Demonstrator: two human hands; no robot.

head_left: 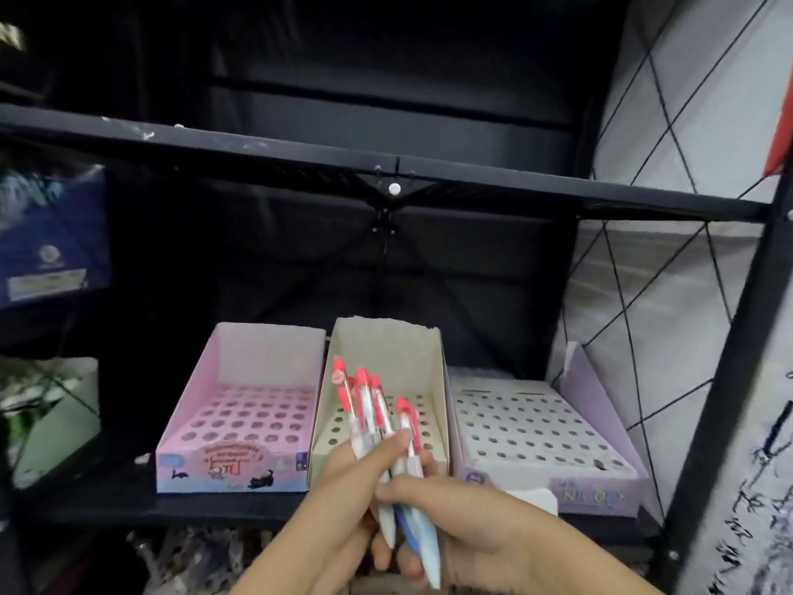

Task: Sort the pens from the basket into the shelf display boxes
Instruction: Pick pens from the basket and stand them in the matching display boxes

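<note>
Left hand [343,500]: curls round the lower barrels of the pens [369,405], fanning their tops apart so one can be singled out.
Right hand [485,534]: fingers pinch a single pen [410,427] from the bunch; apparently also steadying the white-and-blue barrels below, though blur hides the grip.
Pens: clear and white bodies, coral-red clips and caps, held upright directly in front of the beige box [386,350].
Beige box: middle of three on the shelf [223,508]; perforated insert, its visible holes unfilled.
Pink box [240,423]: left neighbour, holes vacant.
Lilac box [545,435]: right neighbour, likewise vacant.
Basket: not in view.
</note>
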